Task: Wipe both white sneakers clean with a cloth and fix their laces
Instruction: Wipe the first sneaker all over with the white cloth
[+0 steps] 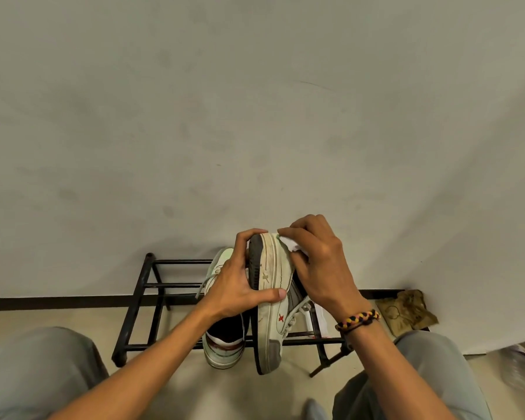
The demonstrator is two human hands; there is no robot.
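Observation:
My left hand (240, 283) grips a white sneaker (275, 316) round its sole, fingers over the toe and thumb across the side. The shoe is turned on its side with the toe pointing away from me, the dark sole facing left and a red mark on its side. My right hand (319, 265) holds a white cloth (290, 243) bunched against the sneaker's toe and upper. The second white sneaker (222, 350) stands on the black metal rack (147, 286), partly behind my left hand, its lace hanging loose.
The low rack stands against a pale wall. A brown crumpled bag (406, 310) lies on the rack's right end. My knees in grey trousers frame the bottom corners. A braided bracelet sits on my right wrist.

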